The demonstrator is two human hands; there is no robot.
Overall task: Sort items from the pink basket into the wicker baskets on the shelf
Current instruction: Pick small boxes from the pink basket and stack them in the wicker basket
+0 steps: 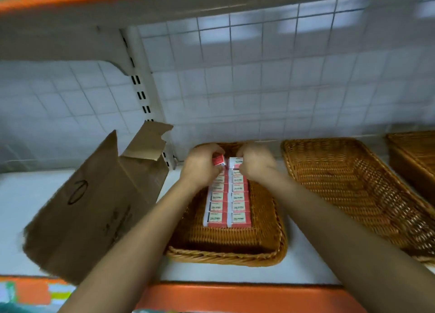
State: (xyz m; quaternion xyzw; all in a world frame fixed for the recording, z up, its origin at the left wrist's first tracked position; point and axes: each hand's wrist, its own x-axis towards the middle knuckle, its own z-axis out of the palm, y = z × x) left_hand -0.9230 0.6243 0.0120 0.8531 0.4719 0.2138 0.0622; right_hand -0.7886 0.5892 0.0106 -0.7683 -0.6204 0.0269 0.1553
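Note:
A wicker basket (226, 249) sits on the white shelf and holds two neat rows of small red-and-white boxes (227, 207). My left hand (200, 165) pinches one red box (218, 159) at the far end of the left row, tilted. My right hand (255, 162) grips the far box (236, 162) of the right row. Both hands reach to the back of the basket, over the rows. The pink basket is out of view.
A torn brown cardboard box (94, 207) stands at the left, touching the basket's corner. A second wicker basket (353, 185) lies to the right, and the edge of a third (414, 157) shows at far right. A tiled wall backs the shelf; an orange shelf edge (235, 296) runs along the front.

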